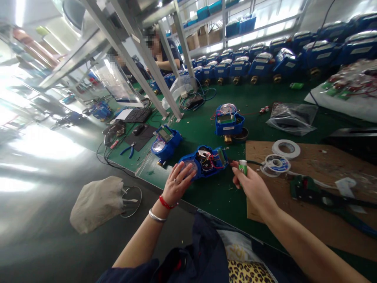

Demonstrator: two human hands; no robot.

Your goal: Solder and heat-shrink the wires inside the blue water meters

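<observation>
My left hand [178, 180] lies flat with fingers spread on the round clear window of an opened blue meter [203, 163]. Red, white and black wires show inside its housing, and a small circuit board stands at its right end. Just to the right of it, my right hand [250, 182] grips a small green and white battery [243, 168], held upright between thumb and fingers. A dark cord-like thing shows behind that hand; what it is I cannot make out. Two more opened meters stand nearby, one at the left [166, 143] and one behind [229, 122].
Cardboard [265, 212] at the right bears a tape roll [286, 149], a solder wire spool [276, 164] and a dark green tool [321, 194]. Blue-handled pliers [129, 150] lie left. Rows of blue meters [240, 67] line the back. A co-worker [167, 55] sits beyond the metal posts.
</observation>
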